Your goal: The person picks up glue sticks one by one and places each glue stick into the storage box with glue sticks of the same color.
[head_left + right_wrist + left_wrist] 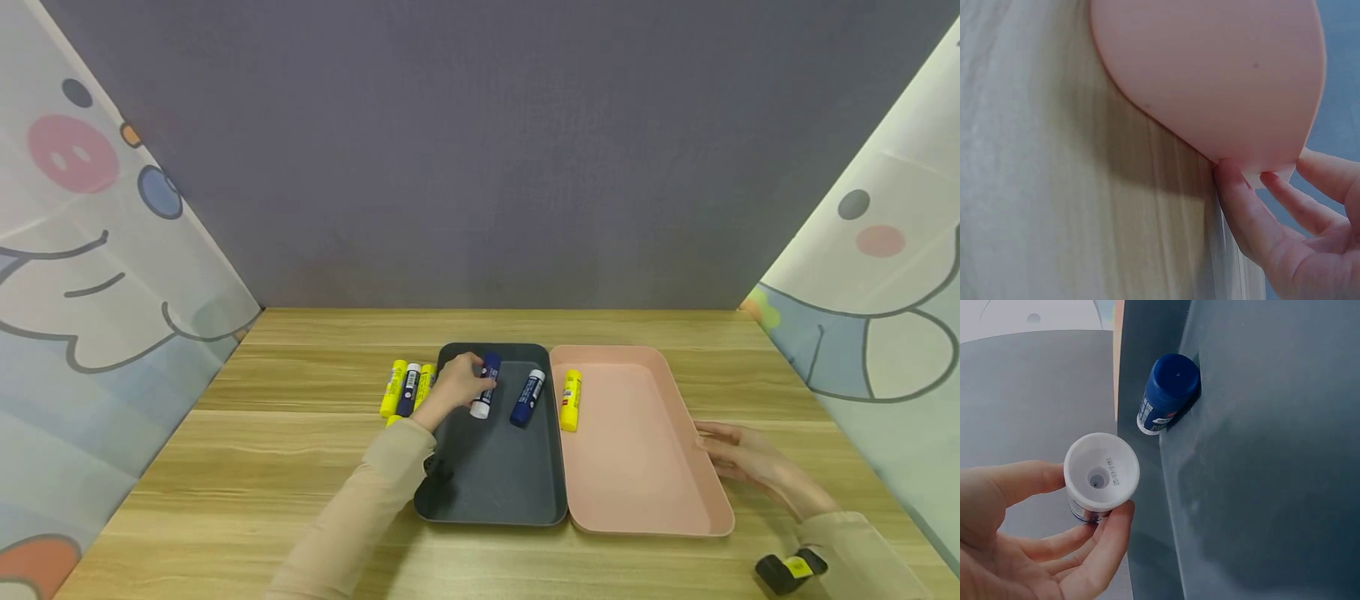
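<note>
In the head view my left hand [453, 383] is over the dark grey tray [495, 500], pinching a blue glue stick [485, 404] with a white end. The left wrist view looks onto the hollow white end of that glue stick [1116, 456], between thumb and fingers. Another blue glue stick [527, 398] lies in the dark tray, to the right of the held one. At the pink tray [637, 508], my right hand [742, 458] rests its fingers on the outer right wall, as the right wrist view shows, with the thumb at the rim. One yellow glue stick [571, 400] lies inside the pink tray.
Left of the dark tray lie yellow glue sticks [393, 388] and a blue one [408, 390] on the wooden table [262, 433], partly behind my left arm. The two trays stand side by side, edges touching. A dark panel [495, 167] rises behind the table.
</note>
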Available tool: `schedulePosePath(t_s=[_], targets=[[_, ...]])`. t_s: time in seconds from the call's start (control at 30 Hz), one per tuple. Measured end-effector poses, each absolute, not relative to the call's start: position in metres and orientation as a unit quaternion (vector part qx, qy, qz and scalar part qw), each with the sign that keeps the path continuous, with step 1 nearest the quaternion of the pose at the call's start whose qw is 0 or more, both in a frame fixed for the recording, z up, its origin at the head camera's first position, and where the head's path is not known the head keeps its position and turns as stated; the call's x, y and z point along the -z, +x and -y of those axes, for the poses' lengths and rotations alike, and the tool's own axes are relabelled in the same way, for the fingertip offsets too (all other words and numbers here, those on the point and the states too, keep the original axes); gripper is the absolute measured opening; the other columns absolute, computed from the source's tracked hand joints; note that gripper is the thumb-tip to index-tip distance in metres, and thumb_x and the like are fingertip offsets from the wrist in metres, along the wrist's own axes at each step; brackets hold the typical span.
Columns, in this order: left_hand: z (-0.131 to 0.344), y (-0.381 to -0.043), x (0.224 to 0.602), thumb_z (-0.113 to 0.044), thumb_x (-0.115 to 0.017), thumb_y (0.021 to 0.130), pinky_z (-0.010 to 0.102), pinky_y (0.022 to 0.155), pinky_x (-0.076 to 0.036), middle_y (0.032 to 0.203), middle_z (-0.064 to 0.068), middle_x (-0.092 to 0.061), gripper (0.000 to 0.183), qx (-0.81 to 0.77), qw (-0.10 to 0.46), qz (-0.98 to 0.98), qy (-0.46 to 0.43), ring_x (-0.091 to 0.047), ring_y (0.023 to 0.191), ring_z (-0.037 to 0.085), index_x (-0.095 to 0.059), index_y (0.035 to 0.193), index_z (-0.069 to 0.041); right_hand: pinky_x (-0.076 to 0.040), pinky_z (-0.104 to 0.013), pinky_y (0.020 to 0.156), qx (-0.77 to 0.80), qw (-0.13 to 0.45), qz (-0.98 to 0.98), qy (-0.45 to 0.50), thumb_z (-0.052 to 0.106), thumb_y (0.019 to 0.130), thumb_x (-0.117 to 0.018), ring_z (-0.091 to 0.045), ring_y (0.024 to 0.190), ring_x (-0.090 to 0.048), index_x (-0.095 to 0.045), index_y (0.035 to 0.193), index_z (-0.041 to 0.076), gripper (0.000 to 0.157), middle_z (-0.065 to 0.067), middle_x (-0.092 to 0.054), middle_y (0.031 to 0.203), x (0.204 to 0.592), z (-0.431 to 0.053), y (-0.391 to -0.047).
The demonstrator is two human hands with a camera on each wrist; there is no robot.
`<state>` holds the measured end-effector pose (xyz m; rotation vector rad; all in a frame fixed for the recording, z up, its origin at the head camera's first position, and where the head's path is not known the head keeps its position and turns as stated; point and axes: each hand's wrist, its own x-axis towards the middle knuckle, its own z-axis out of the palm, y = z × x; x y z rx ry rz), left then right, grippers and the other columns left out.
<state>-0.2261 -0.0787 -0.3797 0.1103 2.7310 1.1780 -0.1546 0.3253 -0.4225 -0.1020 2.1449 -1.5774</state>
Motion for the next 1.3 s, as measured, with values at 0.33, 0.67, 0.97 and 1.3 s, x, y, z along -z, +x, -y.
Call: schedulePosePath(t_s=[0.33, 0.67, 0.97, 1.3], targets=[[0.068, -0.228, 0.383, -0.013, -0.065, 0.078, 0.028, 0.047, -0.051, 0.097, 0.023, -0.06, 0.046, -0.389, 0.09, -0.916, 0.029, -0.061, 0.058, 0.022, -0.05, 0.117, 0.007, -0.048, -0.031, 0.081, 0.575, 0.236, -0.782, -0.04, 0.022, 0.091, -0.048, -0.004, 0.092, -0.058, -0.014, 0.131, -0.019, 0.066, -0.021, -0.05, 0.12, 0.422, -0.325, -0.154], [0.061, -0.231, 0.39, -0.012, -0.066, 0.078, 0.025, 0.044, -0.049, 0.102, 0.025, -0.057, 0.046, -0.378, 0.108, -0.919, 0.009, -0.062, 0.062, 0.025, -0.05, 0.116, 0.008, -0.048, -0.03, 0.08, 0.59, 0.237, -0.771, -0.039, 0.02, 0.091, -0.049, -0.003, 0.09, -0.058, -0.014, 0.131, -0.019, 0.066, -0.01, -0.055, 0.115, 0.421, -0.325, -0.154], [0.059, -0.234, 0.397, -0.011, -0.066, 0.077, 0.025, 0.043, -0.049, 0.104, 0.026, -0.056, 0.046, -0.379, 0.114, -0.918, 0.005, -0.062, 0.063, 0.026, -0.05, 0.115, 0.009, -0.049, -0.029, 0.079, 0.59, 0.24, -0.769, -0.043, 0.018, 0.092, -0.048, -0.003, 0.09, -0.058, -0.014, 0.13, -0.02, 0.063, -0.008, -0.056, 0.113, 0.422, -0.324, -0.153], [0.057, -0.232, 0.399, -0.01, -0.067, 0.077, 0.026, 0.042, -0.049, 0.101, 0.025, -0.057, 0.044, -0.375, 0.111, -0.92, 0.015, -0.062, 0.058, 0.025, -0.051, 0.112, 0.011, -0.048, -0.03, 0.081, 0.577, 0.242, -0.779, -0.053, 0.02, 0.092, -0.046, -0.002, 0.092, -0.057, -0.012, 0.131, -0.019, 0.065, -0.021, -0.05, 0.12, 0.421, -0.325, -0.154]])
